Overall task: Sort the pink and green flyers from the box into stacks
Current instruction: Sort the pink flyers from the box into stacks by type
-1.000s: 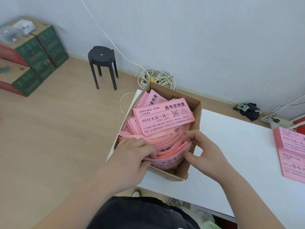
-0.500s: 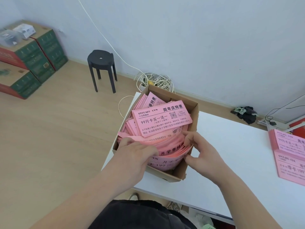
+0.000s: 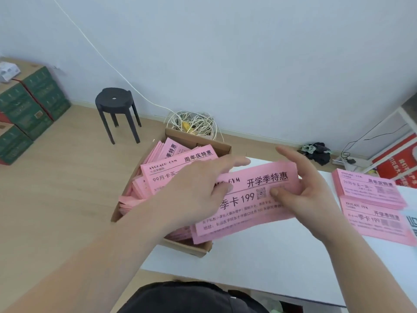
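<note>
Two hands share one bundle of pink flyers (image 3: 250, 199), held just over the near right corner of the cardboard box (image 3: 187, 247) and the edge of the white table (image 3: 270, 256). Our right hand (image 3: 309, 190) pinches the bundle's right end, thumb on the printed face and fingers spread behind. Our left hand (image 3: 191, 193) lies across the left end, fingers nearly straight and thumb tip pressed down; whether anything curls underneath is hidden.

We judge the paper thin, light and floppy, with sheets apt to slide and fan, so both short ends want a firm squeeze with support below. The flyers are long pink strips with black Chinese print, "199" and a QR code. Loose pink flyers (image 3: 171, 172) fill the box. A rear pink stack (image 3: 370, 188) and a front pink stack (image 3: 374, 222) lie on the table to the right. No green ones show.
</note>
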{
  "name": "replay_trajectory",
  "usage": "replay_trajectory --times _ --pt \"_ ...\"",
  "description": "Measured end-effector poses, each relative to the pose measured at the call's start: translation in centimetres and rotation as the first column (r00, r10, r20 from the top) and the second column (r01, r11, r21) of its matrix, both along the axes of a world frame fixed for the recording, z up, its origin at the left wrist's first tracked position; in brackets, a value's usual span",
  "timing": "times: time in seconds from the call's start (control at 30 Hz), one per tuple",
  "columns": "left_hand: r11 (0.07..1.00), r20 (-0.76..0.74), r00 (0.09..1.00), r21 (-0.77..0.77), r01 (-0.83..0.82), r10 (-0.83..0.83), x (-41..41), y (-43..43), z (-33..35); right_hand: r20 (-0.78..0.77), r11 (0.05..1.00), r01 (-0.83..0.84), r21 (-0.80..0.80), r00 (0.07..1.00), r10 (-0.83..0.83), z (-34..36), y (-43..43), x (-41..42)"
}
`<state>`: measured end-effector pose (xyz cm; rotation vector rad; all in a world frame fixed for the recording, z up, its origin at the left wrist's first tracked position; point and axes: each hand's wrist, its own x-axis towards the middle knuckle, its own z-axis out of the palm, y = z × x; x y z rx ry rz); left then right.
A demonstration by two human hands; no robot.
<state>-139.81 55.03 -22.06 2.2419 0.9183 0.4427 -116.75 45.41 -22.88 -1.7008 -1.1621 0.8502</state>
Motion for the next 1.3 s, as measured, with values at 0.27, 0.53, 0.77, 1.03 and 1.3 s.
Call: replay_trajectory --times 0.27,0.53,0.77,1.03,1.3 --pt "0.977 -0.205 0.966 -0.175 0.125 -0.160 13.2 -3.2 -10.3 0.214 0.971 0.218 -0.099 0.958 -0.193 -9.8 -7.0 8.3" --pt "0.980 -0.342 0.928 -0.174 0.091 -0.147 16.4 -4.8 -17.7 0.475 0.891 0.305 -0.337 0.872 -0.119 -18.2 -11.4 11.9" --pt "0.768 -0.180 0.915 -0.499 -0.401 0.361 10.8 -8.7 -17.7 0.539 0.940 0.155 -0.306 0.841 0.037 -17.4 -10.3 9.7" --pt "0.534 -0.019 0.818 -0.750 -0.392 0.575 11.5 -11.8 -16.9 0.537 0.899 0.079 -0.432 0.823 0.186 -17.4 -10.2 8.4" --pt "0.877 0.042 0.998 -0.479 -0.024 0.050 12.5 -14.9 -16.3 0.332 0.885 0.036 -0.464 0.934 0.135 -15.6 -9.4 8.2"
